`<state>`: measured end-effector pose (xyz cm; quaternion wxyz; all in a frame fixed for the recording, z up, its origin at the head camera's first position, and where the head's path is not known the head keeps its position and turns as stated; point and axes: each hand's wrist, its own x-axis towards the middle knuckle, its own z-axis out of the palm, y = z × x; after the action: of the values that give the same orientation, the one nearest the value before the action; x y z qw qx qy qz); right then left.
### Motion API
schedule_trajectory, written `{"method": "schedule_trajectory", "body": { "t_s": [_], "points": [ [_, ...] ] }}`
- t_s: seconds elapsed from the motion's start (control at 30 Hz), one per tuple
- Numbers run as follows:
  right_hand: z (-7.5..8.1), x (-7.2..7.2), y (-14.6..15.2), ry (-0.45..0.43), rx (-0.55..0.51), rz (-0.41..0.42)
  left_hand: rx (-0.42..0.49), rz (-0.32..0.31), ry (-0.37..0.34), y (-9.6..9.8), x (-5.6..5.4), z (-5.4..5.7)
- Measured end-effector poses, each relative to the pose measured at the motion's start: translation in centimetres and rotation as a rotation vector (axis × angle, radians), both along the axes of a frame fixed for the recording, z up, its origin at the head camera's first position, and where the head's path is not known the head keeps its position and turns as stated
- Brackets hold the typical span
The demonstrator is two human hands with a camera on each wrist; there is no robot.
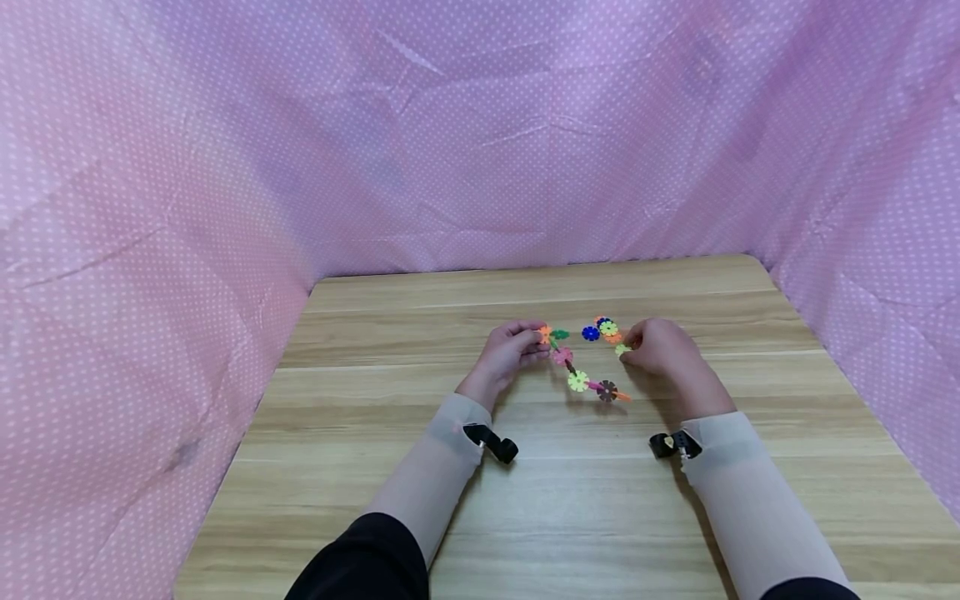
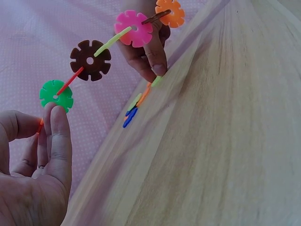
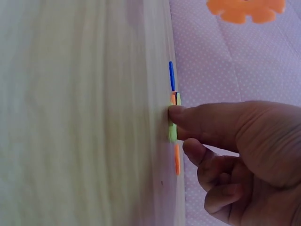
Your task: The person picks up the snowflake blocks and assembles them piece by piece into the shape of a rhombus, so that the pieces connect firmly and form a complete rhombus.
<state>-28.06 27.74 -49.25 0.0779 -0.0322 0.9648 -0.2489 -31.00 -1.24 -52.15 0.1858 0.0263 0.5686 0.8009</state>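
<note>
One disc chain [image 1: 577,381] above wooden table [image 1: 375,417].
My left hand [image 1: 510,354] pinches its orange disc [image 1: 545,333]; beyond the chain's free end, my right hand [image 1: 663,348] pinches, partly covering, a yellow-green disc [image 1: 622,350]; blue disc [image 1: 590,333] nearby.

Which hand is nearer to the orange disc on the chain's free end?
Right. The right hand is just beyond that end disc, apart from it in the head view; the left hand is farther off, pinching a second orange disc along the chain.
</note>
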Motion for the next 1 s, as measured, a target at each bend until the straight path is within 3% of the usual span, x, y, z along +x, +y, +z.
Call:
{"method": "schedule_trajectory", "body": {
  "t_s": [0.2, 0.37, 0.47, 0.6, 1.0],
  "points": [
    [-0.2, -0.1, 0.0, -0.023, -0.138, -0.004, -0.018, -0.006, 0.001, 0.0, 0.1, 0.0],
    [0.0, -0.4, -0.5, -0.031, -0.406, -0.03, -0.006, -0.004, 0.0, 0.1, 0.1, -0.1],
    [0.2, -0.4, -1.2, -0.077, -0.601, -0.025, 0.007, -0.003, -0.002, 0.2, 0.1, -0.1],
    [0.1, -0.4, -2.2, -0.124, -0.776, -0.01, 0.017, 0.0, -0.01, 0.4, 0.1, -0.2],
    [0.2, -0.4, -3.4, -0.151, -0.881, 0.0, 0.009, -0.008, -0.001, 0.5, -0.1, -0.5]
  ]
}}
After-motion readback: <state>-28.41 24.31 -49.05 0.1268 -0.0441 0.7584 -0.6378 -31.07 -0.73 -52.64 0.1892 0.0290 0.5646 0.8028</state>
